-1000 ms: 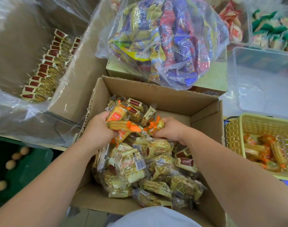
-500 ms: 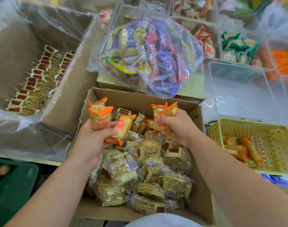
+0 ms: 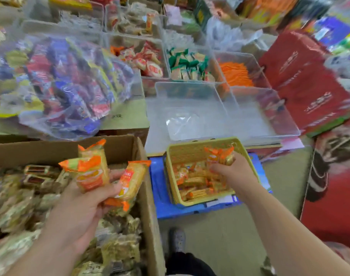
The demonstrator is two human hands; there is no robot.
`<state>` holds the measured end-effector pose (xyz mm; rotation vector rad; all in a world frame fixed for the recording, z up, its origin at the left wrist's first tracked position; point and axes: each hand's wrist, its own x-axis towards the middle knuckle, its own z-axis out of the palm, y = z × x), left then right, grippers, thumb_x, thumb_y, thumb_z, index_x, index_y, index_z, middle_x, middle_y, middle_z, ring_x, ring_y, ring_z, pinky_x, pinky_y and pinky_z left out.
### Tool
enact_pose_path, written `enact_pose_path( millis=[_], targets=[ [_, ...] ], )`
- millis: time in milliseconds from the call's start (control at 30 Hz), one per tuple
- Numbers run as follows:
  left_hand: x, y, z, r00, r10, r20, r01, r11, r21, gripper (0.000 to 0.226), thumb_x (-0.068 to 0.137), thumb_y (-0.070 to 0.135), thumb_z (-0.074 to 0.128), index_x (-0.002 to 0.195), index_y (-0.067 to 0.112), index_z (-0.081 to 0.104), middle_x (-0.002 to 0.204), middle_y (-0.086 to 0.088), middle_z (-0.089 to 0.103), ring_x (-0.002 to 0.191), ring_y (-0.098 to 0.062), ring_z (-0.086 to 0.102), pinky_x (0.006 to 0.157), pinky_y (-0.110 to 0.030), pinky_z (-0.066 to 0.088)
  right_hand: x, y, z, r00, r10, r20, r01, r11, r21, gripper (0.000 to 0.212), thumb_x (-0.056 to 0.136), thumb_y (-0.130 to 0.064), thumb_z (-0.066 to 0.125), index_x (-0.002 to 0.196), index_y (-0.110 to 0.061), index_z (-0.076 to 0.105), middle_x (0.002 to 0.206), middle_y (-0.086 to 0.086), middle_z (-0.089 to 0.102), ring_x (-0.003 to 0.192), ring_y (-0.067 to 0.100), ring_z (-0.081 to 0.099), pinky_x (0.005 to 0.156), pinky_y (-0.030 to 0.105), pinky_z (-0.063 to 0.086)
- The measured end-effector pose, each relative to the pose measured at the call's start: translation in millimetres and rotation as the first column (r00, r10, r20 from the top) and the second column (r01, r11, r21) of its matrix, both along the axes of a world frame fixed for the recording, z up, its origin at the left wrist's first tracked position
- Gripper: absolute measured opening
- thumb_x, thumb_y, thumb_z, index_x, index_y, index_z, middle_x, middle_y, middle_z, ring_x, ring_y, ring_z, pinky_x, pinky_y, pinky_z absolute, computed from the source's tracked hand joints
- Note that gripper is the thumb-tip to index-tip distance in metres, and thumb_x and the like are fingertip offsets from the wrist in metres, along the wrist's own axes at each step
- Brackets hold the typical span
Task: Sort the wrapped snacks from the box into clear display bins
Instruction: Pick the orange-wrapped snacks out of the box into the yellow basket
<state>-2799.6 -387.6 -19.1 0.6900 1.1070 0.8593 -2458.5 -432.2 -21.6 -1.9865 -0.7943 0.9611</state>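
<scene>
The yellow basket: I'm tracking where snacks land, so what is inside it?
Orange-and-yellow wrapped snacks lie piled in the yellow basket; the right hand holds more over it. Its floor is covered.

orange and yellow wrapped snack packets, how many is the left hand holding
3 orange and yellow wrapped snack packets in the left hand: one at the back, one in front of it, one tilted at the right. Blur could hide another behind them.

Grey shoe (image 3: 177,239) — dark trousers (image 3: 189,263).
</scene>
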Motion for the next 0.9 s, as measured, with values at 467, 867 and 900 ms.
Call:
enact_pose_path(
  millis=[467, 867, 900],
  targets=[
    [192.7, -34.7, -13.9, 0.950, 0.062, -0.305, -0.071, 0.997, -0.020, 0.050, 0.076, -0.018, 0.075, 0.111, 0.017, 0.070, 0.100, -0.005, 0.080, 0.089, -0.023, 0.078, 0.060, -0.029, 0.061, 113.6, 37.2, -81.3, 0.697, 0.654, 0.296, -0.564, 0.753, -0.338, 0.092, 0.065, -0.039, 0.091, 0.144, -0.032, 0.044, 0.136, 0.000, 0.050, 0.126, 0.022, 0.049, 0.107, 0.041, 0.045],
    [260.4, 13.1, -61.6, 0.389, -0.327, -0.861, 0.449, 0.884, -0.133, 0.059, 0.069, 0.024, 0.084, 0.117, 0.029, 0.051, 0.103, 0.011, 0.063, 0.100, -0.020, 0.066, 0.070, -0.028, 0.048, 132.9, -0.1, -64.5, 0.763, 0.579, 0.288, -0.608, 0.794, 0.015, 0.029, 0.089, -0.037, 0.073, 0.109, -0.049, 0.057, 0.112, -0.024, 0.053, 0.103, -0.002, 0.056, 0.087, 0.026, 0.050],
    [261.1, 12.3, -60.4, 0.337, -0.371, -0.866, 0.498, 0.850, -0.171, 0.079, 0.067, 0.029, 0.088, 0.133, 0.029, 0.045, 0.113, 0.011, 0.060, 0.109, -0.020, 0.063, 0.080, -0.027, 0.048, 130.5, -0.8, -63.5, 0.769, 0.571, 0.289, -0.603, 0.797, 0.031, 0.029, 0.088, -0.037, 0.073, 0.110, -0.049, 0.057, 0.111, -0.026, 0.052, 0.103, -0.003, 0.056, 0.087, 0.025, 0.049]
  ],
)
